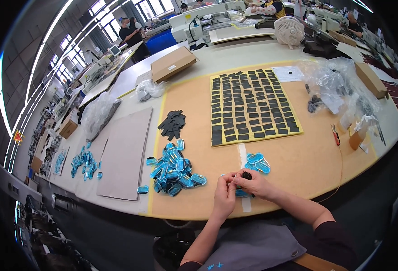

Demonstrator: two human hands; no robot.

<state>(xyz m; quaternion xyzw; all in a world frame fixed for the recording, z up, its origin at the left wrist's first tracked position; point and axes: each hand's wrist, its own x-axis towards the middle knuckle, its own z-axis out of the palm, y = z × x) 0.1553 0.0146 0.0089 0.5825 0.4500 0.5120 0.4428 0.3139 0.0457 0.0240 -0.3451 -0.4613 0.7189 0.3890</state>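
At the near edge of the table (298,167), both hands meet over one small job: the left hand (224,195) and right hand (253,183) are pressed together, fingertips pinched on a small black piece (247,175), with a blue oval tag (240,193) partly hidden under them. Just beyond the hands lie a few more blue tags (257,161), perhaps a finished batch, though I cannot tell. Left of the hands sits the big blue pile (174,169), and beyond that pile a loose heap of black pieces (172,124). Beyond the hands, a yellow-edged board (252,106) carries many rows of black pieces, nearly full. Judging by the large pile against the few tags near the hands, most of the work looks still to be done. Far left of the hands, more blue tags (85,161) lie beside a grey sheet (127,153).
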